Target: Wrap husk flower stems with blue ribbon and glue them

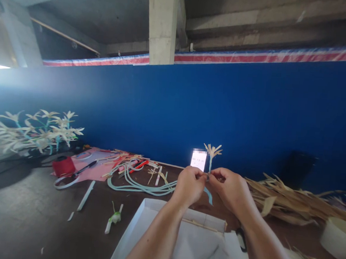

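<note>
A handmade flower (213, 150) with pale, straw-like petals stands upright between my hands, its stem wrapped in light blue. My left hand (190, 184) is closed, thumb and finger pinching the lower stem. From the other side my right hand (230, 186) pinches the same stem, fingertips nearly meeting those of the left. Below them hangs a loose end of light blue tape (208, 196). Just behind my left hand a lit phone (198, 160) stands upright, showing a timer. The exact point of grip is partly hidden by my fingers.
Under my forearms lies a white box lid (151, 222). Coiled pale-blue cord (127, 187), pink paper (90, 163) and a red object (63, 166) lie left. Finished flowers (47, 126) stand far left. Dried husks (292, 201) and a white roll (338, 239) are right.
</note>
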The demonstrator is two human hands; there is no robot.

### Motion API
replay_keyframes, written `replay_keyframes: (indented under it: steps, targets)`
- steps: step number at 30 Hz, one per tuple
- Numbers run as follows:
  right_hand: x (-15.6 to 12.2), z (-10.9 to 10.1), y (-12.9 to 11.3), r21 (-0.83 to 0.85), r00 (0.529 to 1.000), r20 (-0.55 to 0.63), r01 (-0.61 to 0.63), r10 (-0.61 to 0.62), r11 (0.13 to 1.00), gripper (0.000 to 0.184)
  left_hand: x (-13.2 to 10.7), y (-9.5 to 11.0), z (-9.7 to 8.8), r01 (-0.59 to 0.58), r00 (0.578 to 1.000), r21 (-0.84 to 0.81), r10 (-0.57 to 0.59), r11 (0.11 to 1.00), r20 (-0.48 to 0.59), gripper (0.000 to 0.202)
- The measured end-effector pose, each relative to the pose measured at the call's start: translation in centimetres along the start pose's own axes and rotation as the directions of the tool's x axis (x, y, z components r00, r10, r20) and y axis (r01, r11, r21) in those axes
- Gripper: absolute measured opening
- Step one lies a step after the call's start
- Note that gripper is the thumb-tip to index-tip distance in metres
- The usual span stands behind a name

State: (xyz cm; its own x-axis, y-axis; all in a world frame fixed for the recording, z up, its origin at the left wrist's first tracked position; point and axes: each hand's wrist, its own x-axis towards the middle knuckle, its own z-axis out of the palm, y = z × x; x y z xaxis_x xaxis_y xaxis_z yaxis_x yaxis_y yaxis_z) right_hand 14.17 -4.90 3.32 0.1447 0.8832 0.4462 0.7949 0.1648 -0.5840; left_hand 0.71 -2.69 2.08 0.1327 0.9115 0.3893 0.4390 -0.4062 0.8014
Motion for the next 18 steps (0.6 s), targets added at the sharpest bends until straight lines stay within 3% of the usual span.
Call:
replay_keyframes:
  steps: [7,18]
  targets:
    - [-0.35,0.41,-0.05,-0.147,0.998,-0.051,-0.030,0.023,0.989,0.023,-0.24,-0.01,-0.13,-0.047,0.999,0.118,0.048,0.992,-0.002,0.019]
    - [-0.17,0.35,0.25,-0.075,0.999,-0.047,-0.002,-0.002,0.997,0.020,-0.30,0.17,-0.27,-0.062,0.998,0.120,0.061,0.991,0.013,0.018]
